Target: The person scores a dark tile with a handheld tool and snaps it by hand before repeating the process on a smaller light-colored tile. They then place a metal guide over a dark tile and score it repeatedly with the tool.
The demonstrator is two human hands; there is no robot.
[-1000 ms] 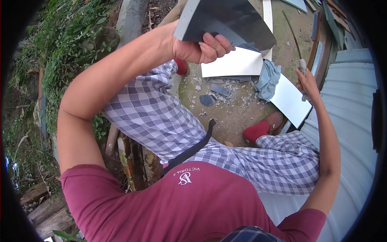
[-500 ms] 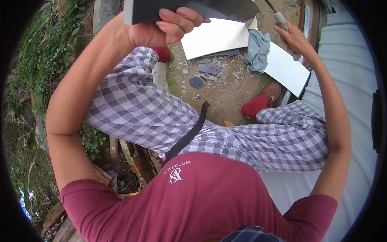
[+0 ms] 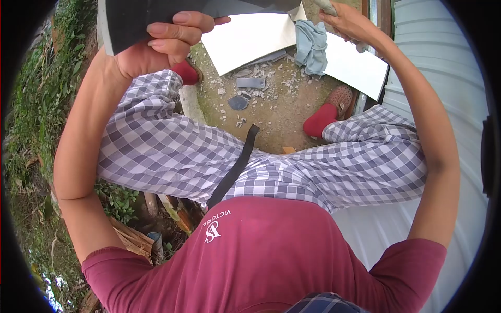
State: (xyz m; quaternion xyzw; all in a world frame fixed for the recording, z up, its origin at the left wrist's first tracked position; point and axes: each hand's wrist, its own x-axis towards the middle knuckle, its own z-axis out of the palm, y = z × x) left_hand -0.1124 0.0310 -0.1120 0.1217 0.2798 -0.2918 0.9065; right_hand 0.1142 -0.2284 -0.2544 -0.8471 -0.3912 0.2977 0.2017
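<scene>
The dark, glossy, flat-faced panel with a pale edge is raised in my left hand, above and to the left of the crumpled blue-grey cloth, the landmark here. My left fingers lie close together, clamped on the panel at its lower margin, with the palm below; the far side of the grip is hidden. My right hand, above and to the right of the cloth, has its fingers closed round a pale grey, rounded handle; what the handle carries lies outside the view. A white, smooth sheet touches the cloth on its left, and a white, flat panel touches it on its right. Below and to the left of the cloth are a small grey rectangular piece, a dark angular fragment and scattered pale chips. Judged by its look, the glossy panel is stiff, moderately heavy and slippery on its face; the nearby chips suggest a brittle material, with corners that break readily and edges that may cut. I would hold it near the middle of its lower margin, fingers spread flat, palm supporting from beneath, with no twisting or pinching at a corner.
</scene>
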